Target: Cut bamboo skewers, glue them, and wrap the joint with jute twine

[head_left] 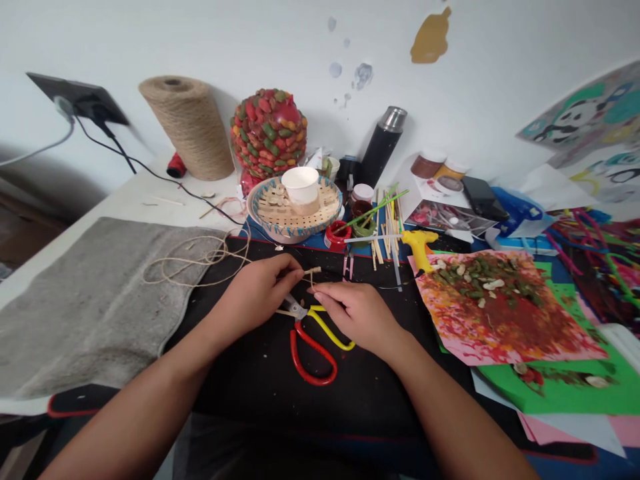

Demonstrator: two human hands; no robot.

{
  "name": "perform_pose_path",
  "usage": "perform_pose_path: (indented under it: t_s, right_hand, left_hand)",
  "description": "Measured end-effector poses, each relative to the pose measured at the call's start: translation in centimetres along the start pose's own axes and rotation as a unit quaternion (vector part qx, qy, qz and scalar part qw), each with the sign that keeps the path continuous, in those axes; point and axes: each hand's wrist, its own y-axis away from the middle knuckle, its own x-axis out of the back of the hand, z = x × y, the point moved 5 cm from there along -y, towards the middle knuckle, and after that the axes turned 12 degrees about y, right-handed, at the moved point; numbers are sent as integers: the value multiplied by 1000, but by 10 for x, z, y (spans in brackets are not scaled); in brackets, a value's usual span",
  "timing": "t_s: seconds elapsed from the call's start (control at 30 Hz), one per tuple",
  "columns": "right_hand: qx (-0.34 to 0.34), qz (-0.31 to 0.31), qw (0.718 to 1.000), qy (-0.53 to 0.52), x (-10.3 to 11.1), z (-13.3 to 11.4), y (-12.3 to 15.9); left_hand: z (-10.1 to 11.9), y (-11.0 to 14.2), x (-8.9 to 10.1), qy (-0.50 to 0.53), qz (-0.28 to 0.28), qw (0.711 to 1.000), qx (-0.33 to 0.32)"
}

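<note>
My left hand (pixel 265 293) is closed in a pinch on a short thin stick (pixel 314 271), whose pale end pokes out past the fingertips. A strand of natural twine (pixel 312 280) crosses the stick. My right hand (pixel 357 317), thumb and forefinger pressed together, pinches the twine just below it. Under both hands, scissors (pixel 321 382) with one red and one yellow handle lie on the black mat (pixel 240 387). Their blades are partly hidden by my left hand. Loose twine loops (pixel 200 285) spread out left of my left hand.
Grey cloth (pixel 100 300) lies at left. Behind stand a twine cone (pixel 190 127), a ball covered in painted shells (pixel 269 133), a woven tray (pixel 270 217) with a paper cup (pixel 301 190), paint jars (pixel 337 236) and a black flask (pixel 377 150). A yellow glue gun (pixel 420 247) and painted paper (pixel 530 333) lie right.
</note>
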Motion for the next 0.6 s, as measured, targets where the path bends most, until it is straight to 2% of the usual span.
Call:
perform_pose_path:
  t_s: [0.2,0.37,0.6]
  right_hand:
    - [-18,0,999,-27,0,1,-1]
    - [-45,12,997,-68,0,6,-2]
    - [-75,9,992,-101,1,12,-4]
  left_hand:
    - [3,1,0,144,-53,988,16]
    - [3,5,-4,233,-115,962,78]
    - [11,8,-9,216,-171,960,57]
